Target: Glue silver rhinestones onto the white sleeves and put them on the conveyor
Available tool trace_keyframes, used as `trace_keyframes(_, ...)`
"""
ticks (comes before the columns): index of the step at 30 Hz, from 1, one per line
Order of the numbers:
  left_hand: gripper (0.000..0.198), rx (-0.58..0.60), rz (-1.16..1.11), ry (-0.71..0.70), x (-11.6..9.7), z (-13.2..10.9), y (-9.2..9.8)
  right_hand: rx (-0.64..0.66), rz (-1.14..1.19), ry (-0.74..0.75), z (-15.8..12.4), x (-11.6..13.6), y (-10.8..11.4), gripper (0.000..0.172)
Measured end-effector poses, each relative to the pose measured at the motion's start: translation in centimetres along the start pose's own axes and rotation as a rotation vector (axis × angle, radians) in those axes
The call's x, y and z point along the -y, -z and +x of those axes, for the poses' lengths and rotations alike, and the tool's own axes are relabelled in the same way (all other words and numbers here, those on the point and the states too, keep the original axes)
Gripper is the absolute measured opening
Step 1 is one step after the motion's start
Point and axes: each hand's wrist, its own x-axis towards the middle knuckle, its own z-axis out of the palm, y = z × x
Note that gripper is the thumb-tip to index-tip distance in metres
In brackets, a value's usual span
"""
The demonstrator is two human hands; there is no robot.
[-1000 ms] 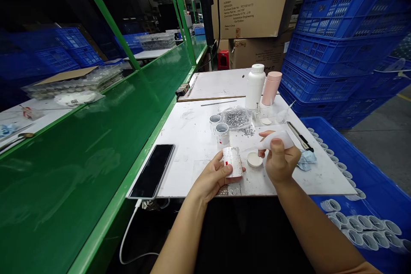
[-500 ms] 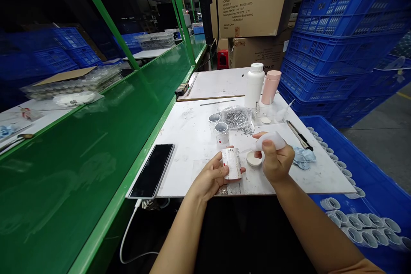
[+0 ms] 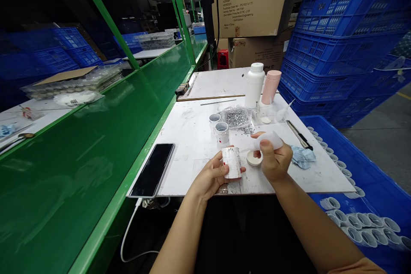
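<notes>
Left hand (image 3: 210, 177) wraps the cylinder (image 3: 231, 162) upright so I can aim the squeeze bottle (image 3: 268, 140), clenched in right hand (image 3: 272, 160), from 3 o'clock.

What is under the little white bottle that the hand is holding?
A small round white dish sits on the table below the squeeze bottle. The right hand covers the dish's right side, so what it holds is unclear.
</notes>
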Motion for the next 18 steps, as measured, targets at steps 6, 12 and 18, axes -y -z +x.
trace_keyframes(6, 0.063, -0.009, -0.011, -0.013, -0.09, -0.11, -0.26, -0.216, 0.171, -0.066, 0.43, -0.01, -0.24, 0.036)
trace_keyframes(12, 0.067, -0.067, 0.055, -0.033, 0.16, -0.18, -0.22, -0.232, 0.247, -0.079, 0.84, 0.11, -0.19, 0.034)
trace_keyframes(18, 0.068, -0.062, -0.055, -0.08, 0.18, -0.12, 0.09, -0.236, 0.301, -0.068, 0.98, 0.24, -0.16, 0.032)
